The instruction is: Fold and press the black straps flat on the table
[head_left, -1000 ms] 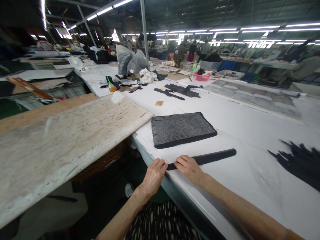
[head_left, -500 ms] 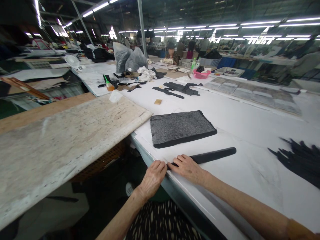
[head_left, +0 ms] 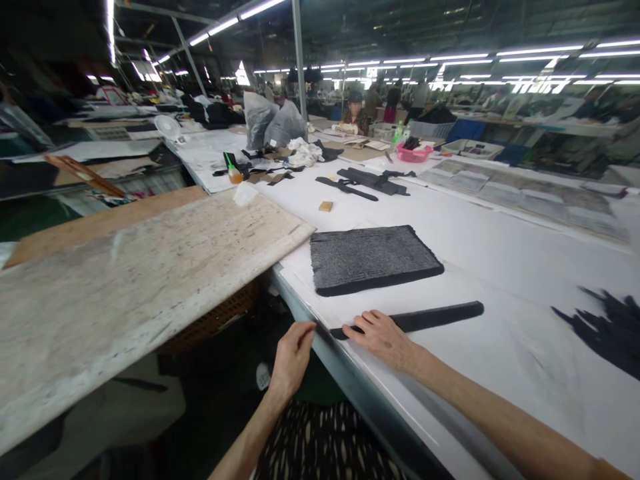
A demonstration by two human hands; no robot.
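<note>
A long black strip (head_left: 444, 316) of what looks like fabric lies on the white table, its near end by the front edge. My right hand (head_left: 384, 340) is on that near end, its bent fingers and thumb closed on the strip. Just off the table edge, to the left of the strip's end, is my left hand (head_left: 293, 357). Its fingers are pinched together; whether they hold anything small I cannot make out. Beyond the strip lies a stack of dark grey pieces (head_left: 375, 257) with black edges, apart from both hands.
To the left, a worn pale board (head_left: 150, 267) juts against the table. Black strips (head_left: 610, 327) fan out at the right. Farther back are a small tan block (head_left: 326, 207), more black pieces (head_left: 377, 181), an orange-filled bottle (head_left: 235, 175) and a pink basket (head_left: 415, 153).
My left hand has come away from the strip's near end, moving left and off the table edge. My right hand stays on the strip. The whole view has shifted slightly.
</note>
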